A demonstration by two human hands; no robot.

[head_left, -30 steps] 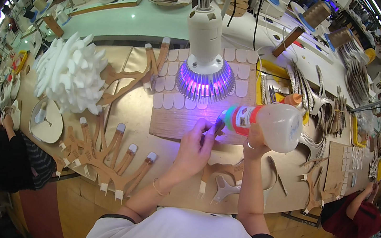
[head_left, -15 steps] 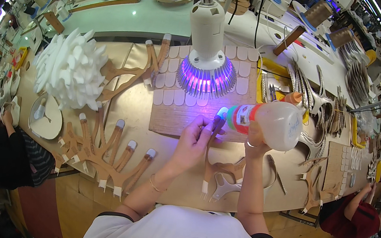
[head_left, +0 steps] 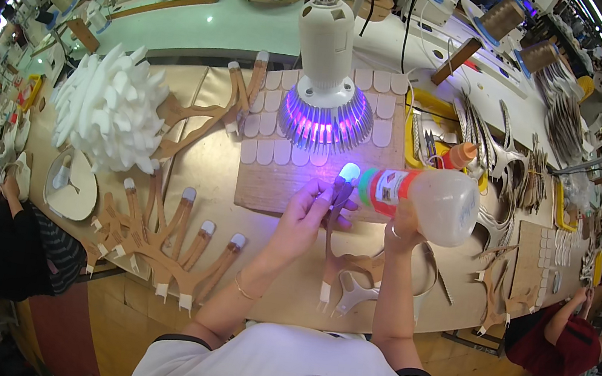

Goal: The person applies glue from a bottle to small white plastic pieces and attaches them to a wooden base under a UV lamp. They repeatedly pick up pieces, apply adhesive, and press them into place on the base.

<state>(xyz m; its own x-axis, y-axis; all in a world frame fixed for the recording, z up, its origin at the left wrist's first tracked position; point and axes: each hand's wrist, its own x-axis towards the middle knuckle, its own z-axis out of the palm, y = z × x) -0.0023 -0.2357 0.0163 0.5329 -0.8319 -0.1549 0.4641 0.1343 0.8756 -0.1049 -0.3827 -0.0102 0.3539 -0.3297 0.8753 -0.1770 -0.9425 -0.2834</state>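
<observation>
Under the purple glow of the lamp (head_left: 324, 107), just beyond both hands, the left hand (head_left: 306, 215) pinched the upper end of a thin brown strap piece (head_left: 337, 227) between thumb and fingertips, and a small white pad (head_left: 349, 172) sat at the strap's tip, right at the nozzle of the glue bottle (head_left: 421, 201). The right hand (head_left: 403, 230) was wrapped around the bottle from below, holding it tipped on its side with the green collar pointing toward the left hand. The bottle looked like soft, pale plastic, partly full, so it probably gave under a squeeze and weighed little; a grip round its broad body seemed the surest hold. The strap appeared flat, limp and light, likely to flop if held far from the end being worked, so a pinch close beneath the pad suited it best, and any wet glue there would be tacky to touch. Below the left hand, more branching brown pieces (head_left: 158, 234) with white tips lay fanned on the wooden bench (head_left: 212, 169), and past the fingertips a board (head_left: 271, 184) carried rows of white pads.
</observation>
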